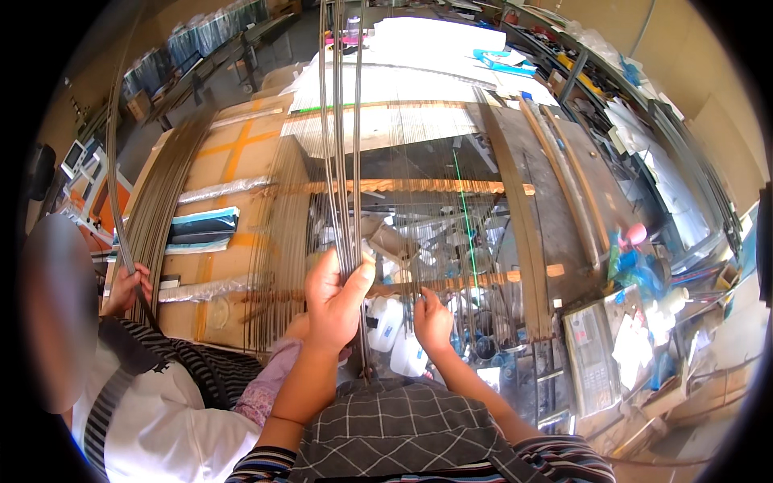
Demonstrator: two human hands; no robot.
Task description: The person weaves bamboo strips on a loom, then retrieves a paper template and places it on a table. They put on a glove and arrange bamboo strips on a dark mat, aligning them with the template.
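My left hand [334, 299] is wrapped round a bundle of long thin metal rods [341, 185], thumb on the near side. The rods stand almost upright and run up past the top edge. Lower and to the right, my right hand [433, 324] is partly closed, its index finger raised beside a notched wooden bar [491, 279]. Fine rods cross the bar there; whether one is pinched in the fingers is too small to make out. A second notched wooden bar [427, 186] lies farther off. Many thin rods [278, 241] lie spread across both bars.
At left a co-worker's hand [127, 290] holds a long bent bundle of strips [114, 185]. Brown boards with tape [233, 153] lie beyond. White sheets [435, 40] cover the far end. To the right are a long pole [564, 185], a grey keypad device [592, 354] and cluttered shelves [604, 56].
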